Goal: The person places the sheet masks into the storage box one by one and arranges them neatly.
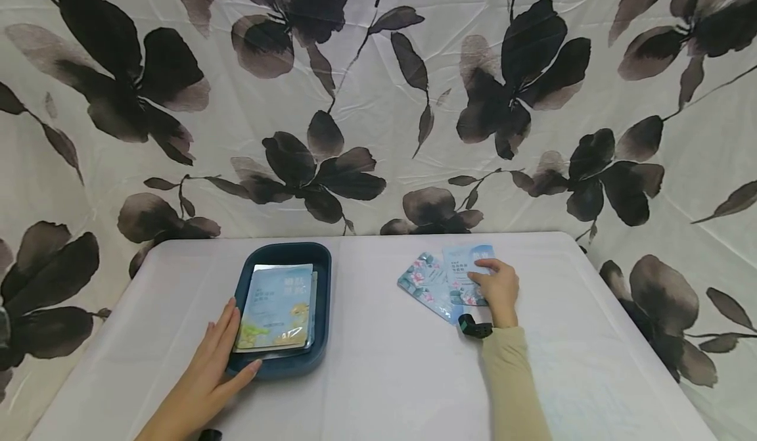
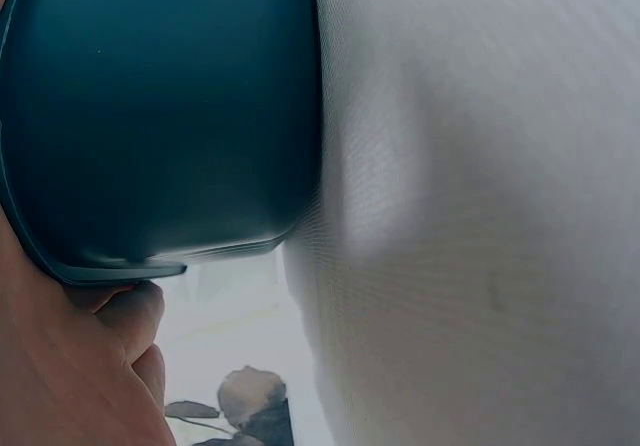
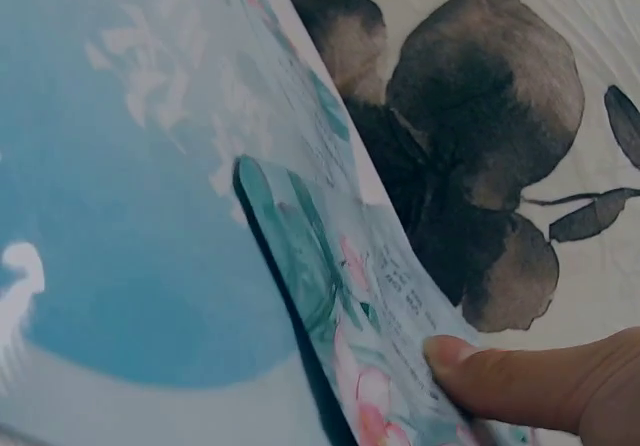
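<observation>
On the left, a dark blue tray [image 1: 324, 336] holds a small stack of flat light-blue packets [image 1: 278, 306]. My left hand [image 1: 209, 362] rests against the tray's left side with fingers extended, its thumb at the near rim. In the left wrist view the tray's wall [image 2: 170, 116] fills the upper left. To the right, my right hand [image 1: 499, 290] pinches a flat light-blue packet [image 1: 464, 263] with pink flowers printed at its bottom. A similar flowered packet [image 1: 422, 283] lies tilted on the table, partly under the held one. In the right wrist view the thumb [image 3: 470, 366] presses on a flowered packet [image 3: 330, 266].
A white-covered table [image 1: 378, 375] carries everything, with its far edge against a floral cloth backdrop [image 1: 378, 99]. A bare stretch of tabletop lies between the tray and the packets on the right.
</observation>
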Action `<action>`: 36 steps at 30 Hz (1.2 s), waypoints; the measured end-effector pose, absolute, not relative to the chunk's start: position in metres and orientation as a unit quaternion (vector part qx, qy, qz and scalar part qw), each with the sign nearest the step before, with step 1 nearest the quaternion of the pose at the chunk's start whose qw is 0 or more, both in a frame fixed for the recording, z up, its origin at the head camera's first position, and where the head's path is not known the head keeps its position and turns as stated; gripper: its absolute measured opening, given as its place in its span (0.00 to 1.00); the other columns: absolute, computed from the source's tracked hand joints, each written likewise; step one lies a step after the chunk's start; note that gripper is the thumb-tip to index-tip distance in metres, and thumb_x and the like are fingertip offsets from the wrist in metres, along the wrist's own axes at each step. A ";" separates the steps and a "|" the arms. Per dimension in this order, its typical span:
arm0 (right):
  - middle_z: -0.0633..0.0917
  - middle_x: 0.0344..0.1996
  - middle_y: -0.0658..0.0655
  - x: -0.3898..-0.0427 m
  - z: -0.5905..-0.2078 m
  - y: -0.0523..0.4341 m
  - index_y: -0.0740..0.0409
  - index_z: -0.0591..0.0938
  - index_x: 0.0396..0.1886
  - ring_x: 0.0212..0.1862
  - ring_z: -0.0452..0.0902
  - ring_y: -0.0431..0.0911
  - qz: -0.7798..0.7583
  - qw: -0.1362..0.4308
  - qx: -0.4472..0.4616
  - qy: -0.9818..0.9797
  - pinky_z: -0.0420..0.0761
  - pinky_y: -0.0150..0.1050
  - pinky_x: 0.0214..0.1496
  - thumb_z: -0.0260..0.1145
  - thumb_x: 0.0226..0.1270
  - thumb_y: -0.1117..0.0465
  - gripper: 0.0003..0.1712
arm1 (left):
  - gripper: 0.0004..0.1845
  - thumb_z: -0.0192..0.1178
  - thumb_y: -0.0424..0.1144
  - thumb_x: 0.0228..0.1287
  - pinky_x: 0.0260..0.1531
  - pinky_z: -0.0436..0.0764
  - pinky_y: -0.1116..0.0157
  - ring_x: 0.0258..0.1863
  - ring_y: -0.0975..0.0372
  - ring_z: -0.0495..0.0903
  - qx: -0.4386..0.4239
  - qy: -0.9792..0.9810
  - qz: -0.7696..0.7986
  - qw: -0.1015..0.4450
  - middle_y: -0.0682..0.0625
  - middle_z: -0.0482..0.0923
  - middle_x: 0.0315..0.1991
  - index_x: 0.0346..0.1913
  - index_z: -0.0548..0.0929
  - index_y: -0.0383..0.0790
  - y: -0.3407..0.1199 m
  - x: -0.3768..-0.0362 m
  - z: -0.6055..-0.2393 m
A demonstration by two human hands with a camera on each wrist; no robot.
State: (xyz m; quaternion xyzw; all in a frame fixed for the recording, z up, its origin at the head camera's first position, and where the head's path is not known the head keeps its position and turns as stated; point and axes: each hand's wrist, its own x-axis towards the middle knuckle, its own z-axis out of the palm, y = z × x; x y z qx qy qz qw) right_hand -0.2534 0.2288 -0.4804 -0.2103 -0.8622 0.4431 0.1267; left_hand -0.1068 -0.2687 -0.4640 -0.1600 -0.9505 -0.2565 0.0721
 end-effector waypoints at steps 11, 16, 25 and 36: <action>0.82 0.56 0.66 -0.257 -0.476 0.231 0.68 0.87 0.45 0.67 0.68 0.59 0.565 0.161 -0.205 -0.783 0.61 0.53 0.72 0.69 0.59 0.71 0.13 | 0.52 0.64 0.51 0.67 0.75 0.31 0.56 0.79 0.52 0.37 -0.165 -0.949 -0.258 0.079 0.48 0.30 0.81 0.79 0.42 0.35 -0.268 -0.107 -0.464; 0.83 0.55 0.65 -0.260 -0.472 0.224 0.68 0.86 0.47 0.68 0.69 0.55 0.602 0.177 -0.217 -0.748 0.61 0.49 0.73 0.66 0.62 0.72 0.14 | 0.52 0.65 0.51 0.66 0.75 0.32 0.57 0.79 0.53 0.37 -0.168 -0.948 -0.257 0.086 0.48 0.31 0.81 0.79 0.42 0.35 -0.269 -0.108 -0.465; 0.80 0.59 0.65 -0.261 -0.462 0.207 0.70 0.84 0.53 0.68 0.68 0.52 0.668 0.168 -0.216 -0.692 0.64 0.45 0.71 0.61 0.67 0.72 0.16 | 0.52 0.64 0.52 0.67 0.75 0.31 0.57 0.79 0.53 0.37 -0.166 -0.949 -0.254 0.084 0.48 0.30 0.81 0.79 0.43 0.33 -0.269 -0.109 -0.463; 0.74 0.63 0.60 -0.258 -0.441 0.172 0.68 0.79 0.61 0.57 0.71 0.47 0.756 0.088 -0.138 -0.634 0.75 0.29 0.50 0.55 0.73 0.73 0.19 | 0.52 0.64 0.52 0.66 0.75 0.31 0.58 0.79 0.52 0.37 -0.162 -0.951 -0.251 0.081 0.48 0.30 0.81 0.79 0.43 0.33 -0.269 -0.108 -0.466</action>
